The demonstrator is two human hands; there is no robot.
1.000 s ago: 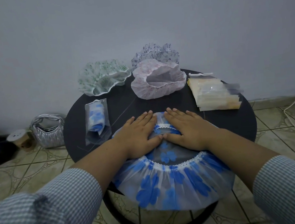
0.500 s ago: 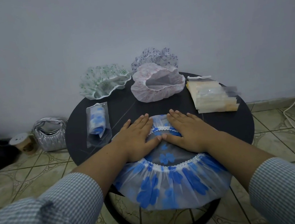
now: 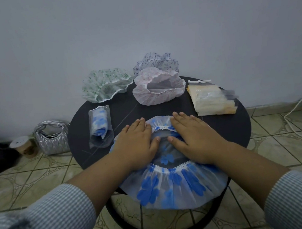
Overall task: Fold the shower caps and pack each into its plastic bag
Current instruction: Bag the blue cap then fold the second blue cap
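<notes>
Translucent white shower cap with blue flower print [image 3: 174, 185] lies on near edge of round black table [image 3: 230, 129], front ruffle overhanging rim. Left hand [image 3: 137, 144] and right hand [image 3: 194, 136] both flat, fingers straight, pressing cap's far half either side of lace-trimmed elastic opening. Step in hand, likely: flatten before folding. Press air outward evenly, keep elastic ring centred, pull overhang back onto table first, or cap may slide off.

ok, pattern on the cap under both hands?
Blue flower prints on translucent white shower cap, white lace-trimmed elastic; head view.
</notes>
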